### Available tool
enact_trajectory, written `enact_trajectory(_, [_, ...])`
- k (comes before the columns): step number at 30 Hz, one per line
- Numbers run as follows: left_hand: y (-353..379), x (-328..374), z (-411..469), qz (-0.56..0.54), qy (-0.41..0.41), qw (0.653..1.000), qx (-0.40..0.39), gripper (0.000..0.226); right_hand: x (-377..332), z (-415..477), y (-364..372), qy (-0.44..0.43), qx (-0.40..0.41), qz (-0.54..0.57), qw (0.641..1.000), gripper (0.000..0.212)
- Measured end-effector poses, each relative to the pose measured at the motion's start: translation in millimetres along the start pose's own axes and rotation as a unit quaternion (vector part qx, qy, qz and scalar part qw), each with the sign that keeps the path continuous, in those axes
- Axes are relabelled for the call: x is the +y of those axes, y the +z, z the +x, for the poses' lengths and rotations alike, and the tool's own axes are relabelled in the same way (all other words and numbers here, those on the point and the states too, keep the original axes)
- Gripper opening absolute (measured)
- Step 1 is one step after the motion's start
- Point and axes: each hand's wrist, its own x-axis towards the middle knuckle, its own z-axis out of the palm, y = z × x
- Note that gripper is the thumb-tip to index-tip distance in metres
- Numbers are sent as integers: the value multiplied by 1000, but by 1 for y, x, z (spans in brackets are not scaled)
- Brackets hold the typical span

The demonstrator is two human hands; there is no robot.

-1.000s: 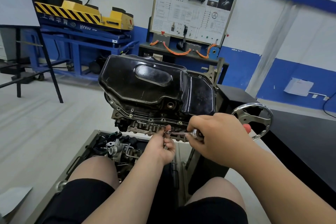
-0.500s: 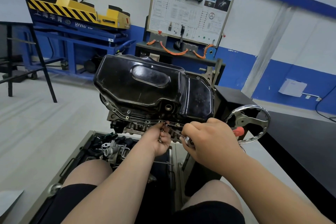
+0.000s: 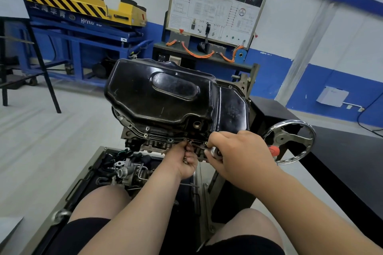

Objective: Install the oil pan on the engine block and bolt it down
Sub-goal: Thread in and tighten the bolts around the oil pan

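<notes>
Along engine block [image 3: 153, 145] near edge | oil pan [image 3: 165, 97] seated | left hand [image 3: 183, 164] grip pinches bolts [image 3: 185, 160] | right hand [image 3: 238, 155] grip holds driver [image 3: 214, 150] | bolting looks unfinished

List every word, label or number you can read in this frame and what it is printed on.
"新能源汽车永磁电机控制实训台": blue header strip of the training board.
"上海华育": blue side of the lift table.
"HVYMV", roughly, followed by blurred digits: the same blue side, further right.
Diagram print on the training board: too small to read.
Oil pan: no legible marking.
</notes>
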Motion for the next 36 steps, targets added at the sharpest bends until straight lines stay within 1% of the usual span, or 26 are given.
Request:
enact_trajectory(4, [3,-3,4,-37,16,999,13,36,-1,8,-1,18,-11,2,1000,24])
enact_trajectory(10, [6,1,7,-49,19,999,10,37,-7,17,-7,29,-47,1,998,22])
enact_trajectory(12, [6,2,7,-48,24,999,8,37,-11,20,-8,26,-82,6,996,17])
enact_trajectory(15, [4,2,6,-13,22,1000,-3,28,-14,22,-10,9,-156,37,987,22])
enact_trajectory(17, [5,2,3,0,24,1000,4,27,-15,25,-12,-6,-175,39,984,23])
enact_trajectory(18, [6,2,1,6,25,1000,8,31,-15,26,-13,-8,-179,36,983,23])
enact_trajectory(20, [6,2,-5,7,21,1000,2,48,-16,29,-13,6,-174,24,984,22])
enact_trajectory(21, [6,1,-8,-6,16,1000,-8,52,-15,30,-12,18,-166,6,986,23])
enact_trajectory(23, [5,-1,-13,-25,13,999,-25,47,-15,31,-8,45,-142,-25,988,29])
enact_trajectory(25, [2,-1,-17,-30,21,999,-32,40,-16,31,-6,73,-119,-30,990,38])
enact_trajectory(27, [-1,-3,-21,-35,25,998,-41,35,-17,32,-4,94,-118,-37,988,42])
enact_trajectory(31, [1,-15,-39,-62,10,990,-127,28,-16,36,-3,97,-118,-53,987,41])
enact_trajectory(33, [5,-22,-50,-79,17,984,-158,32,-16,36,-3,94,-124,-56,986,43])
enact_trajectory(36, [11,-28,-62,-90,34,981,-171,42,-20,36,-4,113,-138,-46,983,49])
